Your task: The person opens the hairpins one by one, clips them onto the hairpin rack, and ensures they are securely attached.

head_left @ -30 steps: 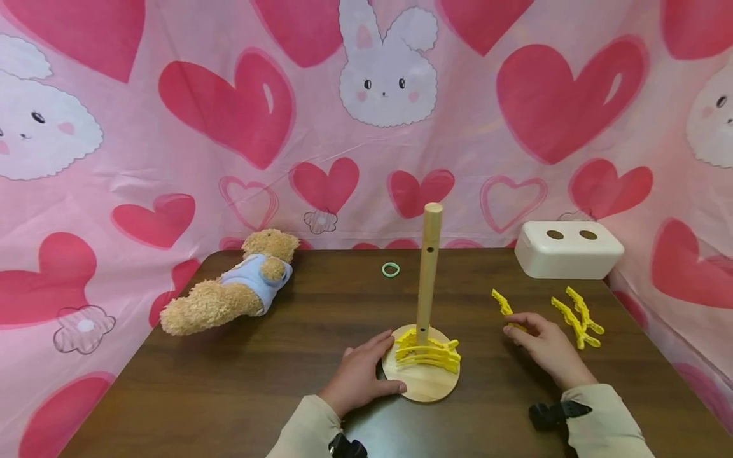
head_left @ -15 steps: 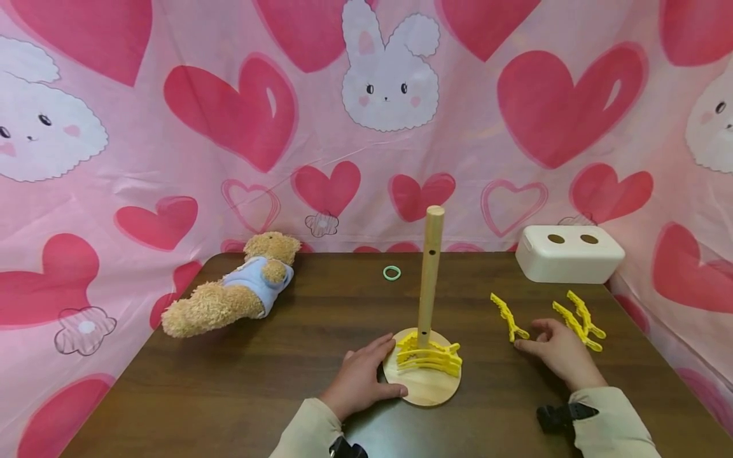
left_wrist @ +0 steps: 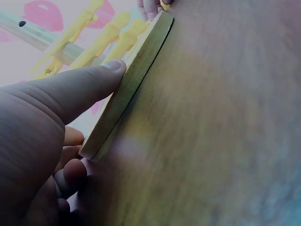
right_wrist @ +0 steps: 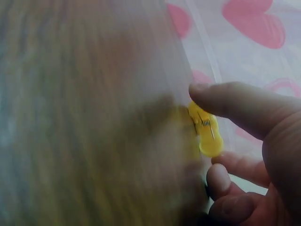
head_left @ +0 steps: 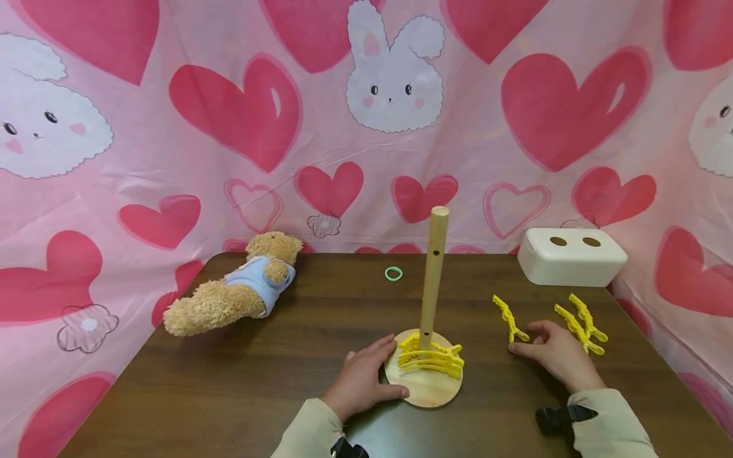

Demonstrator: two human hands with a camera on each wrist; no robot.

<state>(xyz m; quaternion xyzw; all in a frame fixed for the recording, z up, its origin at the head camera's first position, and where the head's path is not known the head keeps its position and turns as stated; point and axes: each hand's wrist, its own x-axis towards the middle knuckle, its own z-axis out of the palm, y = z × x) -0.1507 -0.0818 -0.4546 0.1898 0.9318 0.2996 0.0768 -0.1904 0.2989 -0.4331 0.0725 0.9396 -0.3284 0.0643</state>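
In the head view, my left hand [head_left: 366,378] holds the round base [head_left: 426,391] of a wooden stand with an upright post [head_left: 434,273]. The left wrist view shows its thumb [left_wrist: 94,84] on the rim and other fingers at the base's edge. Several yellow hair clips [head_left: 432,359] lie on the base against the post. My right hand [head_left: 558,356] has thumb and index finger at opposite sides of the handle end of another yellow hair clip [head_left: 506,315] on the table. In the right wrist view, the clip's spring end [right_wrist: 205,129] sits between them.
Two more yellow hair clips [head_left: 578,324] lie just beyond my right hand. A white box with two round holes [head_left: 572,264] stands at the back right. A green ring [head_left: 393,274] lies at the back, and a teddy bear [head_left: 246,286] at the left of the table [head_left: 200,394].
My right hand first drew back from over the single clip toward the right, then edged slightly left to its handle end. My left hand stays on the stand's base.
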